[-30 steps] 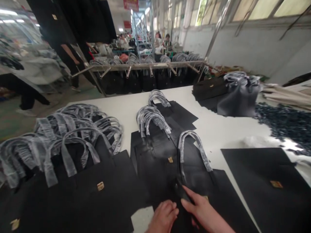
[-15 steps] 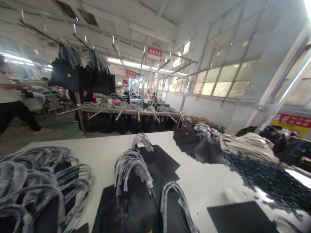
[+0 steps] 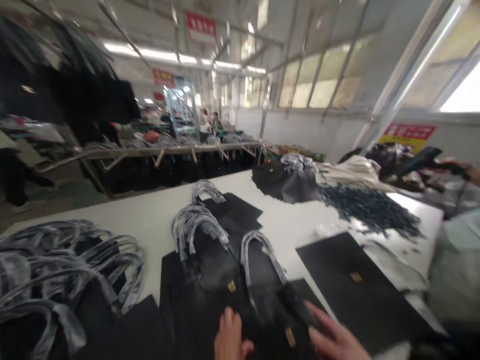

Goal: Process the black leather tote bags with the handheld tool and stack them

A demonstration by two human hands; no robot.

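Black flat panels (image 3: 213,270) with plastic-wrapped handles lie in a stack at the middle front of the white table. My left hand (image 3: 229,334) rests on these panels below a small gold tag (image 3: 231,286), its fingers close together; whether it grips an edge is unclear. My right hand (image 3: 332,332) is closed on a dark strip-like piece (image 3: 296,302), near a second gold tag (image 3: 290,337). One wrapped handle (image 3: 258,242) arches just above that piece. To the right lies a separate black panel (image 3: 337,270) with its own gold tag.
Many wrapped handles (image 3: 71,260) pile at the left on the white table (image 3: 150,212). Further back are a dark panel stack (image 3: 285,182), small dark pieces (image 3: 371,207) and pale cloth (image 3: 352,170). A metal rack (image 3: 172,150) stands behind; a person's dark-clothed legs show far left.
The view has tilted down and turned. Both my hands have come into view at the bottom, the right one with a dark piece. More of the right-hand black panel shows.
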